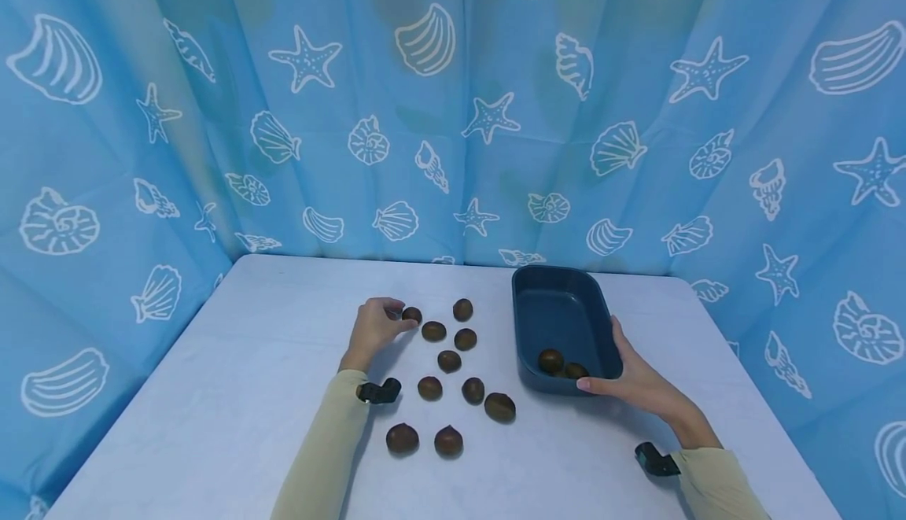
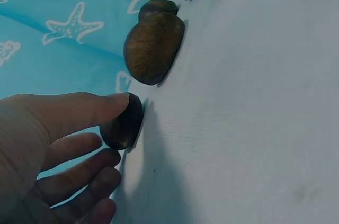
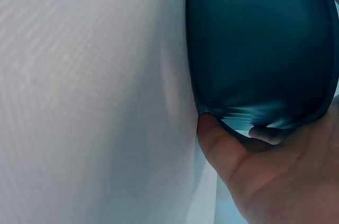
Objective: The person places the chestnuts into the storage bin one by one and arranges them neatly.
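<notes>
My left hand (image 1: pixel 373 331) is at the far left of a group of chestnuts, thumb and fingers around one brown chestnut (image 1: pixel 411 315). In the left wrist view the thumb tip lies on that chestnut (image 2: pixel 126 124), with the other fingers bent at its far side. At the right, my right hand (image 1: pixel 640 378) grips the near right corner of a dark blue rectangular dish (image 1: pixel 559 292), thumb at the front rim and fingers along the right side. Two chestnuts (image 1: pixel 550 361) lie inside its near end. The right wrist view shows the dish's underside (image 3: pixel 259 38) and the thumb against its edge.
Several loose chestnuts (image 1: pixel 449 361) are spread over the white table (image 1: pixel 283 331) between the hands, two of them (image 1: pixel 403 440) nearest the front. A blue curtain (image 1: pixel 425 111) with shell and starfish prints surrounds the table's back and sides.
</notes>
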Available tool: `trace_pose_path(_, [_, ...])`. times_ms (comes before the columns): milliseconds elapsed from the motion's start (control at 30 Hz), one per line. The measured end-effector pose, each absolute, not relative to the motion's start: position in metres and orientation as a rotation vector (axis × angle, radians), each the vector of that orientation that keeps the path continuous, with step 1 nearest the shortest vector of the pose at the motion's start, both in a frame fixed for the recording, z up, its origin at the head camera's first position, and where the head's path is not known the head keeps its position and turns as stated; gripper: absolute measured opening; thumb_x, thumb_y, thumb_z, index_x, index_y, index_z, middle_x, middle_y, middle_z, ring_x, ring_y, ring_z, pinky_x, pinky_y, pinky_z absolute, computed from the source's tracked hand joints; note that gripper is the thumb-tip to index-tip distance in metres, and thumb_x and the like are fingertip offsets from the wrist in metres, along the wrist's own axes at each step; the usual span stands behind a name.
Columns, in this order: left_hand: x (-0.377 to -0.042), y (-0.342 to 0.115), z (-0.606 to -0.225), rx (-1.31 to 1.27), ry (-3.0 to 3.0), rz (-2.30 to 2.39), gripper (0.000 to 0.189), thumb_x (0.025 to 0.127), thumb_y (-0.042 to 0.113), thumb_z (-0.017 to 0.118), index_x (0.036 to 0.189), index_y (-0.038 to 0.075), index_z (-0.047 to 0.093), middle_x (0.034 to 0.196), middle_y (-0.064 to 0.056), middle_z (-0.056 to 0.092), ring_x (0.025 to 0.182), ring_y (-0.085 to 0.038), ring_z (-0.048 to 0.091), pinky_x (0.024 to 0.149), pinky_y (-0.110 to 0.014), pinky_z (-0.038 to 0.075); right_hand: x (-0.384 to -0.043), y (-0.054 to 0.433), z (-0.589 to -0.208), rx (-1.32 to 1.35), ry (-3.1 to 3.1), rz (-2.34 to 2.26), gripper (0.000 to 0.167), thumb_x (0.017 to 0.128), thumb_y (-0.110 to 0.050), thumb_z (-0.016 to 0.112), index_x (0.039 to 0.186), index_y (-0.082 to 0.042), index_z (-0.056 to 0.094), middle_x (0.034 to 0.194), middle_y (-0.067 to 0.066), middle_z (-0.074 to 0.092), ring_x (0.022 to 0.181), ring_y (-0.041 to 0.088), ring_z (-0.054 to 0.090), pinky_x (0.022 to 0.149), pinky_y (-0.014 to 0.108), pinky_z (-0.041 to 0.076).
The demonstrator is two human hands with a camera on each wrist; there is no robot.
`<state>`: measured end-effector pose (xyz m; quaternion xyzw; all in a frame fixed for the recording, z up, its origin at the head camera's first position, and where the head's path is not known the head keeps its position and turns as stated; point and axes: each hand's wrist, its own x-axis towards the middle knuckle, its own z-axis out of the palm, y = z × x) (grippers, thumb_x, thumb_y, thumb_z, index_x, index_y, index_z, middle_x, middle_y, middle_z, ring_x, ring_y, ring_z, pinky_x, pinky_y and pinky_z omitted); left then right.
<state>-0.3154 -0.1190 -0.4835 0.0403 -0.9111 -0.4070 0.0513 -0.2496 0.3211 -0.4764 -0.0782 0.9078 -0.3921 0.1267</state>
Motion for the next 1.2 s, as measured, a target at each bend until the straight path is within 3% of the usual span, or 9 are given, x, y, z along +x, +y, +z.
trace_pose_path(700, [-0.317,-0.118,-0.485,0.154,-2.799,-1.155,0.040,0.081,0.023,0.086,0.113,0.000,0.076,0.111,-0.017,0.077,0.107,-0.031,0.071,0.095,-0.047,0.057,-0.250,0.321,-0.478,-0.241,2.647,-1.146,0.133,0.086,-0.045,0.079,0.161,-0.017,-0.026,0.172,0.027,-0.012,0.154,0.061,0.002,0.114,0.082,0.019])
trace_pose_path(967, [-0.316,-0.126,-0.475,0.201,-2.785,-1.209,0.040,0.084,0.025,0.085,0.115,0.001,0.077,0.116,-0.017,0.077,0.116,-0.033,0.068,0.100,-0.049,0.056,-0.250,0.321,-0.478,-0.228,2.641,-1.150,0.133,0.086,-0.046,0.079,0.161,-0.018,-0.027,0.172,0.026,-0.013,0.155,0.060,0.002,0.114,0.082,0.019])
trace_pose_path(1200, [-0.313,-0.127,-0.464,0.182,-2.749,-1.279,0.040,0.084,0.029,0.085,0.113,0.003,0.077,0.113,-0.015,0.077,0.111,-0.032,0.070,0.098,-0.048,0.056,-0.250,0.321,-0.477,-0.232,2.641,-1.148,0.133,0.086,-0.047,0.078,0.161,-0.018,-0.027,0.172,0.027,-0.013,0.155,0.060,0.002,0.114,0.082,0.019])
